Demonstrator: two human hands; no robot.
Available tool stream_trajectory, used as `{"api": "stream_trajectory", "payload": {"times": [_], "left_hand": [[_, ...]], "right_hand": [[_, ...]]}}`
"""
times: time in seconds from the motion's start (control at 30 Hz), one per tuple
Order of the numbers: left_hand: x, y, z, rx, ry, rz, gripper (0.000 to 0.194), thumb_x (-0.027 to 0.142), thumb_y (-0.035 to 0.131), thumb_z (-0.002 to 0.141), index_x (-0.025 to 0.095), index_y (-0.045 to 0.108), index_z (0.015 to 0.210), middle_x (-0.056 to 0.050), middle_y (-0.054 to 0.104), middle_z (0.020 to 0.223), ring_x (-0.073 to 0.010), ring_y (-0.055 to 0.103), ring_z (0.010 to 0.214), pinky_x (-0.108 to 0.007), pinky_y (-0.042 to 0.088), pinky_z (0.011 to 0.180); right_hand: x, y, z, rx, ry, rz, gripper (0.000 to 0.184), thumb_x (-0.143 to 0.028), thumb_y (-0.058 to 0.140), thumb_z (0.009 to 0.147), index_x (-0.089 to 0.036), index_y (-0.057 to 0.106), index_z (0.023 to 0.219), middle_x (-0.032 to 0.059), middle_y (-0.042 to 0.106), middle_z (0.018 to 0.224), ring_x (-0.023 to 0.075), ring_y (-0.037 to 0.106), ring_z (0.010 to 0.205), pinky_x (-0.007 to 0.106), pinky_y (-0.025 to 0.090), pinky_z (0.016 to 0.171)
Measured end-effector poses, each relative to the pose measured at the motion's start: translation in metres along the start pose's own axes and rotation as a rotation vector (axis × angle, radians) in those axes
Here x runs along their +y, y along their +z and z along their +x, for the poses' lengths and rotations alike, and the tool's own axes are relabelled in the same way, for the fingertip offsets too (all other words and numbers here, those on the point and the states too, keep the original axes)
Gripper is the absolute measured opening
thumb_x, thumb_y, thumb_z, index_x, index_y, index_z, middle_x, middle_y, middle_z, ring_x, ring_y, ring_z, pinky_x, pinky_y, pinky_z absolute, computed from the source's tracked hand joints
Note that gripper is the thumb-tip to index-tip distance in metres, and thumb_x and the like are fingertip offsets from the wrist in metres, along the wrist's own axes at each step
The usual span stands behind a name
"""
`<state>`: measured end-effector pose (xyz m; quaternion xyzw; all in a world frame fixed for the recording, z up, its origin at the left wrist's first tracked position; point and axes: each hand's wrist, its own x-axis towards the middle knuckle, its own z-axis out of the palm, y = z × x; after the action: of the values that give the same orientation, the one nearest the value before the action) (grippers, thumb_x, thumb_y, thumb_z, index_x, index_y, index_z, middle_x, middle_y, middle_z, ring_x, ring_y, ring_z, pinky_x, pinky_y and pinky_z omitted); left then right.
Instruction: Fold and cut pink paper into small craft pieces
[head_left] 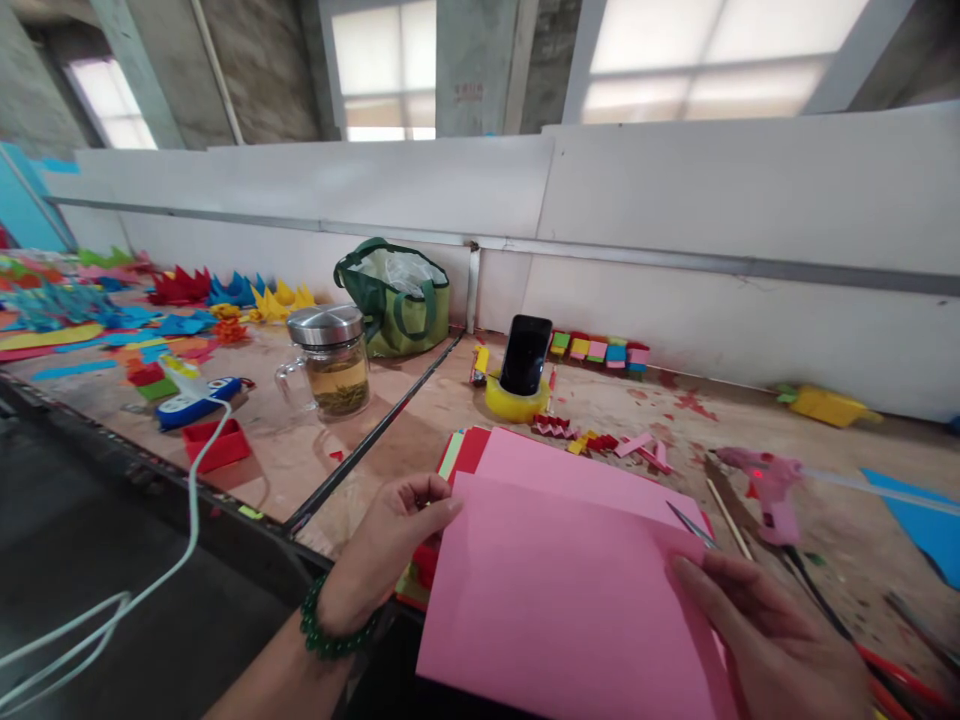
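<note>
A large pink paper sheet (562, 590) lies folded over in front of me on a stack of coloured sheets (469, 450). My left hand (390, 545), with a green bead bracelet on the wrist, pinches the sheet's upper left corner. My right hand (765, 640) rests on the sheet's right edge with its fingers closed around scissors, whose metal tip (694, 527) pokes out above the fingers.
A pink glue gun (769, 485) lies at the right beside a blue sheet (926, 520). A phone (525, 355) stands in a yellow tape roll. A glass jar (334, 360), a green bag (397, 295), a red box (217, 443) and folded paper shapes sit at the left.
</note>
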<state>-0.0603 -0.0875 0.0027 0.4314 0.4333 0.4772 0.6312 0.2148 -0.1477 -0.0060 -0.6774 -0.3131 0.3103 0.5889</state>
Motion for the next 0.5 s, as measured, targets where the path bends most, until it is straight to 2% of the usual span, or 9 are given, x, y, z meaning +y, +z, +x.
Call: {"api": "stream_trajectory", "payload": {"times": [0.2,0.33,0.5], "left_hand": [[-0.004,-0.003,0.002,0.031,-0.024,0.07,0.033,0.039,0.079,0.059,0.014,0.057,0.065,0.004,0.052,0.058,-0.0074,0.044,0.051,-0.018,0.034,0.049],[-0.008,-0.007,0.006,0.054,-0.019,0.159,0.033,0.04,0.079,0.061,0.014,0.06,0.068,0.004,0.055,0.061,-0.0081,0.046,0.053,-0.018,0.036,0.05],[-0.011,-0.01,0.009,0.04,-0.046,0.204,0.035,0.044,0.078,0.062,0.016,0.06,0.071,0.004,0.055,0.06,-0.0094,0.047,0.053,-0.018,0.036,0.049]], "right_hand": [[0.0,0.002,0.003,-0.042,-0.049,0.072,0.034,-0.038,0.086,0.049,-0.019,0.07,0.072,0.0011,0.07,0.063,0.0159,0.061,0.054,0.022,0.05,0.046],[-0.003,0.003,0.003,-0.082,-0.098,0.12,0.03,-0.035,0.085,0.052,-0.017,0.07,0.072,0.0027,0.071,0.066,0.0159,0.063,0.06,0.023,0.052,0.055],[-0.003,0.004,0.001,-0.087,-0.114,0.134,0.029,-0.034,0.084,0.055,-0.016,0.071,0.073,0.0036,0.071,0.067,0.0162,0.063,0.06,0.025,0.052,0.056]]}}
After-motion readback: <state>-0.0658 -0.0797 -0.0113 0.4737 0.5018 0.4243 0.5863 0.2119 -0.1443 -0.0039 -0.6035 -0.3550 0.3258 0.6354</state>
